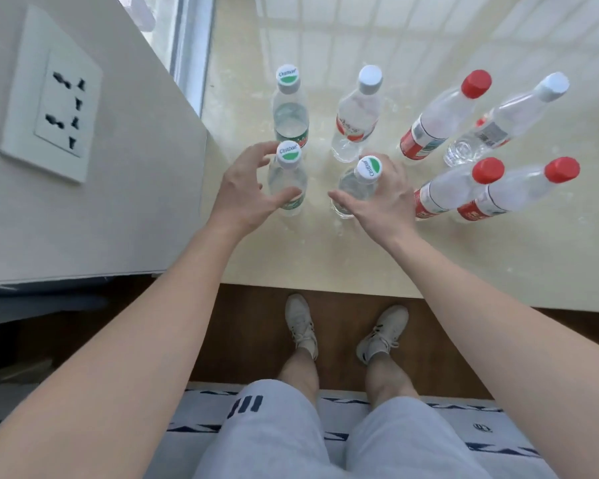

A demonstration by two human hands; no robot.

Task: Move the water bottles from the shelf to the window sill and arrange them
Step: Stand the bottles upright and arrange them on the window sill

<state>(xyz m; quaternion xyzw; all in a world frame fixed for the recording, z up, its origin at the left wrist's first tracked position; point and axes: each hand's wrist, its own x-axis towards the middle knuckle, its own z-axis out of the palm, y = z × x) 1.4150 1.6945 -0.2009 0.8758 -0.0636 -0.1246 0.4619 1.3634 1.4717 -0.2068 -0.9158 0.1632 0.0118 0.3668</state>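
Both hands, left hand [246,188] and right hand [377,195], loosely cup two front bottles among eight standing on the window sill [325,257], so arranging looks nearly finished.

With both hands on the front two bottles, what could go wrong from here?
1. The left hand and right hand each curl loosely around a green-capped bottle; a sideways nudge may tip one.
2. Eight bottles stand close together on the window sill; one falling could knock down the red-capped bottles beside it.
3. The sill looks glossy, so a pushed bottle might slide.
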